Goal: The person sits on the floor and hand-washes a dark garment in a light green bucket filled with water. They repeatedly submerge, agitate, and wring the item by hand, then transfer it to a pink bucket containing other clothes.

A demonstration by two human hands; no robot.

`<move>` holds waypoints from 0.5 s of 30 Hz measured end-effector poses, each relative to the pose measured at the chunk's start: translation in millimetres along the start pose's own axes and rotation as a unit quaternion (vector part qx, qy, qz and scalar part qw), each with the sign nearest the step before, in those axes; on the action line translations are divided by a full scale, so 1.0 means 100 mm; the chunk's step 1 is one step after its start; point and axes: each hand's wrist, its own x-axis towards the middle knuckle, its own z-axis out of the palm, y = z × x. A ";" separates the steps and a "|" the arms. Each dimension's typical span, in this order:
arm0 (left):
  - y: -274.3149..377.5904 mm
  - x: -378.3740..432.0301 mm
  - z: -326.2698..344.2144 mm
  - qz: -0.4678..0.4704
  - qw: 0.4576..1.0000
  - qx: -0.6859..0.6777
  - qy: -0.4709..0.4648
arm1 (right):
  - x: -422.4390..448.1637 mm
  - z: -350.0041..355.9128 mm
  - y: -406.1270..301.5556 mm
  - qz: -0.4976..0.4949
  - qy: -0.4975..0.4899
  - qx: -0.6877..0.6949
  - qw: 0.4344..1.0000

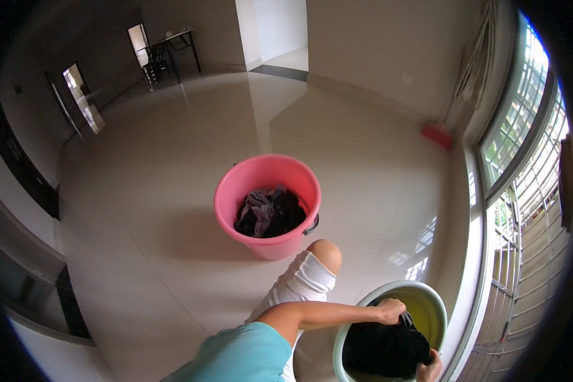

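Observation:
A pale green plastic bucket (pixel 438 305) stands at the lower right, with a large black cloth (pixel 384 348) bunched inside it. My left hand (pixel 391 311) reaches across to the bucket and grips a gathered fold of this cloth near the far rim. At the near right rim, my right hand (pixel 429 366) pinches the cloth's edge between thumb and fingers. Yellowish liquid or a yellow inner wall shows beside the cloth; which of these cannot be told. In front of my knee sits a pink plastic bucket (pixel 270 250), holding dark and greyish-purple fabric (pixel 267 215).
Glossy tiles cover the floor (pixel 172 191). A window with metal bars (pixel 520 191) runs along the right, its sill close to the green bucket. A red broom (pixel 438 135) leans near the curtain (pixel 480 57). Far back stands a dark-legged table (pixel 174 38).

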 end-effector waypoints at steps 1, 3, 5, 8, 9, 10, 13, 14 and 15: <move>0.02 0.06 0.05 -0.002 1.000 -0.017 -0.010 | 0.04 0.10 -0.13 0.012 -0.004 -0.009 1.000; -0.08 0.28 0.38 -0.008 0.998 0.010 -0.068 | 0.34 0.55 0.25 -0.035 0.055 -0.028 0.997; -0.37 0.44 0.69 -0.035 0.994 -0.008 -0.100 | 0.53 0.90 0.20 0.022 -0.017 -0.075 0.997; -0.46 0.54 0.95 -0.131 0.965 0.194 -0.122 | 0.55 1.29 0.07 0.269 -0.129 0.113 0.948; -0.47 0.64 1.00 -0.106 0.918 0.326 -0.198 | 0.59 1.49 0.19 0.285 -0.131 0.104 0.944; -0.45 0.60 0.92 -0.085 0.857 0.434 -0.263 | 0.64 1.69 0.31 0.274 -0.147 0.069 0.948; -0.65 0.57 1.13 -0.141 0.850 0.419 -0.288 | 0.80 2.18 0.54 0.227 -0.185 -0.036 0.955; -0.73 0.58 1.21 -0.158 0.845 0.419 -0.293 | 0.87 2.32 0.59 0.209 -0.202 -0.062 0.955; -0.81 0.60 1.29 -0.170 0.836 0.419 -0.310 | 0.91 2.43 0.66 0.195 -0.220 -0.083 0.952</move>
